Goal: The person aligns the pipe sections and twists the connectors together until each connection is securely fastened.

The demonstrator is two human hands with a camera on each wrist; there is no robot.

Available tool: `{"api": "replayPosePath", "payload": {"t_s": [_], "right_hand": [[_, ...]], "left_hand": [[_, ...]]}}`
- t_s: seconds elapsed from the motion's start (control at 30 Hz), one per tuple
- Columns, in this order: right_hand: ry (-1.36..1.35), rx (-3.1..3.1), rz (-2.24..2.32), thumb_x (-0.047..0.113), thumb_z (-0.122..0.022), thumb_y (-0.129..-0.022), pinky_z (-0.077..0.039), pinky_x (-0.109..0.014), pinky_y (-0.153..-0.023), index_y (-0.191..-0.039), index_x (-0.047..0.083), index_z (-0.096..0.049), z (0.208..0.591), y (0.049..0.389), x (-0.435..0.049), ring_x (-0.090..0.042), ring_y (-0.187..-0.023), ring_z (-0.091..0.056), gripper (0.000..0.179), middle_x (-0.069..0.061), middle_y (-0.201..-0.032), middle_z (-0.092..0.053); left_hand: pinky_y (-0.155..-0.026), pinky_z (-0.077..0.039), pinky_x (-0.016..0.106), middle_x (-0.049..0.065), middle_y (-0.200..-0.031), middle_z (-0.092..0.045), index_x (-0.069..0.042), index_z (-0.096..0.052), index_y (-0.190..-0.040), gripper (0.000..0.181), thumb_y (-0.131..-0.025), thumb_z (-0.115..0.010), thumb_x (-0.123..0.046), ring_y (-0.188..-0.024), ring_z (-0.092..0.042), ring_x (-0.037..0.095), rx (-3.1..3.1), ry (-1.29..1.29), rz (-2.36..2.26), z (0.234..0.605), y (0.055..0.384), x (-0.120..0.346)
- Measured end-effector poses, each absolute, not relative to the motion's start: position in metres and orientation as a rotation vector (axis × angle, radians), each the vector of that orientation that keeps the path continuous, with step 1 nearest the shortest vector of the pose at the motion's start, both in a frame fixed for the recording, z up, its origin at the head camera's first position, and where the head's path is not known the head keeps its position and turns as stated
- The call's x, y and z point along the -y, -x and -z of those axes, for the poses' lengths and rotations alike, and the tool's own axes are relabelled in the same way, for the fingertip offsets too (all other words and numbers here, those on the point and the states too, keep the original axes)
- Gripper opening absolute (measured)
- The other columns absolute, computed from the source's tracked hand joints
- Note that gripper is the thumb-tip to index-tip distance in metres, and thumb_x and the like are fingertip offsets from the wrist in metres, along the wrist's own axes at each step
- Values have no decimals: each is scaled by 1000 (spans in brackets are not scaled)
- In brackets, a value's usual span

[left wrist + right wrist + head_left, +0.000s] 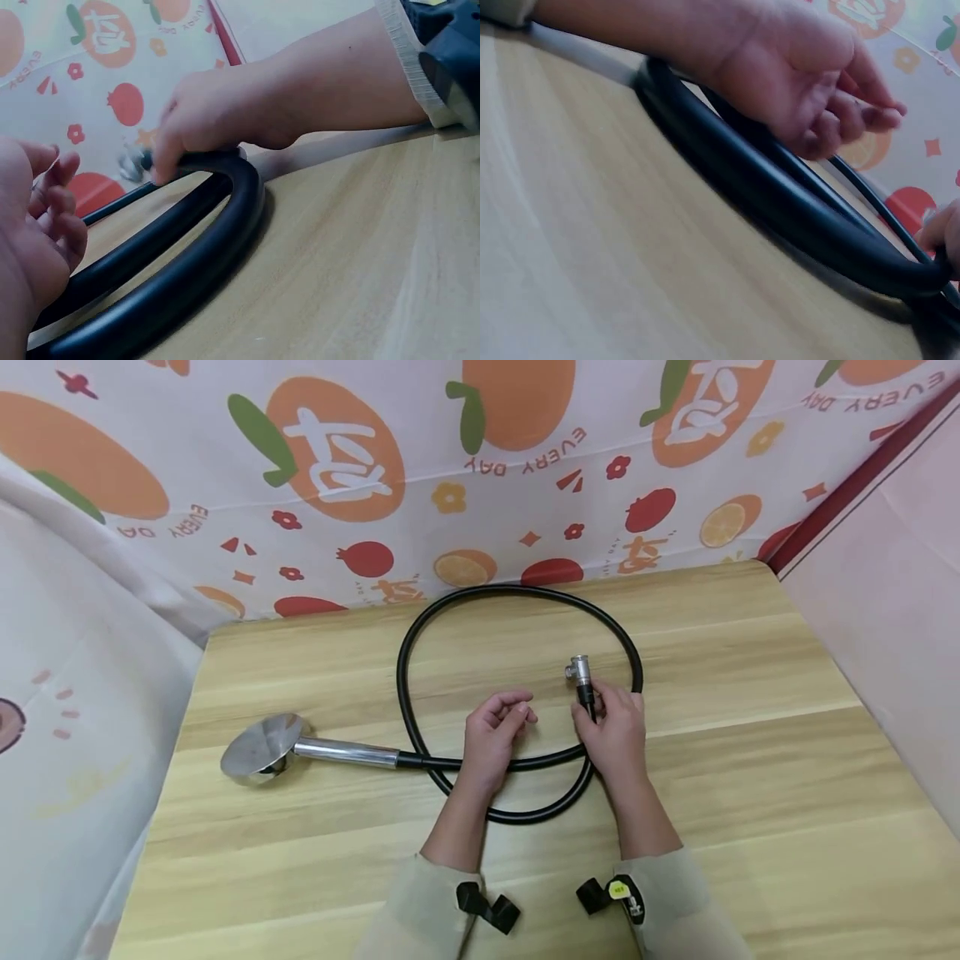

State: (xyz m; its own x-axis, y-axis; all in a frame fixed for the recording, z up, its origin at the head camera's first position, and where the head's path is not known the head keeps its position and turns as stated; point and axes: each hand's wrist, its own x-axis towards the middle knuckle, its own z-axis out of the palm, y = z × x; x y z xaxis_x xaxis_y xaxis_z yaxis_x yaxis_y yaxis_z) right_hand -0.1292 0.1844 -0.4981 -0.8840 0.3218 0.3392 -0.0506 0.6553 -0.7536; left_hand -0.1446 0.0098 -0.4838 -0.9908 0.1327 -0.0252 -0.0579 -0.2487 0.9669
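Observation:
A chrome shower head (264, 745) with a metal handle (348, 752) lies at the left of the table, joined to a black hose (405, 677) that runs in a wide loop. At the hose's other end is a small silver angled fitting (580, 670). My right hand (618, 731) grips the hose just below that fitting, thumb on its left side. My left hand (489, 742) hovers over the hose near the middle, its fingers loosely curled with nothing in them. In the right wrist view, the left hand (802, 82) overlaps the hose (765, 180).
The wooden table (750, 777) ends at the back against a fruit-print cloth (420, 485). A pale curtain (75, 677) hangs on the left and a pink-white panel (885, 577) stands on the right. Black wrist cameras (487, 906) sit on both sleeves.

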Motion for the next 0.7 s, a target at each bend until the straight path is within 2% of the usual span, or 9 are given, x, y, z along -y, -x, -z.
{"api": "replayPosePath", "payload": {"t_s": [0.1,0.2,0.33,0.43,0.6,0.7], "right_hand": [[226,2465,-1023,16,-78,-80,-32,-39,-71,-115,-1,-68,498,130,-189,-30,-84,-46,40,-10,-82,-62],[323,2465,-1037,17,-76,-81,-32,-38,-69,-116,0,-69,498,131,-195,-28,-82,-46,40,-10,-81,-62],[438,2432,-1121,19,-75,-81,-32,-35,-63,-118,0,-68,496,133,-197,-27,-76,-43,43,-10,-77,-55],[519,2438,-1192,24,-74,-83,-32,-34,-57,-125,2,-65,494,133,-197,-25,-70,-44,49,-7,-73,-52],[598,2420,-1273,28,-72,-84,-33,-34,-49,-131,6,-62,492,132,-198,-21,-57,-44,52,-4,-69,-49],[616,2324,-1301,26,-71,-85,-34,-32,-53,-128,9,-65,494,129,-199,-18,-60,-43,46,-2,-70,-47]], "left_hand": [[-66,-49,22,4,-73,-63,4,-68,-106,15,-95,-62,-5,-71,-58,17,-1862,-81,-2369,484,143,-10],[-61,-47,21,3,-69,-59,4,-68,-105,15,-95,-63,-6,-65,-55,14,-1875,-110,-2383,482,144,-11],[-49,-36,19,-5,-61,-53,5,-69,-104,18,-94,-64,-10,-53,-45,8,-1988,-198,-2469,473,143,-3],[-43,-31,20,-7,-56,-49,3,-70,-102,17,-94,-63,-10,-47,-38,7,-2154,-271,-2512,472,140,9],[-42,-28,19,-7,-54,-43,4,-71,-99,12,-94,-62,-2,-44,-35,5,-2468,-295,-2472,479,121,37],[-43,-28,18,-6,-53,-42,8,-69,-96,11,-92,-60,5,-45,-34,2,-2587,-281,-2469,478,106,50]]}}
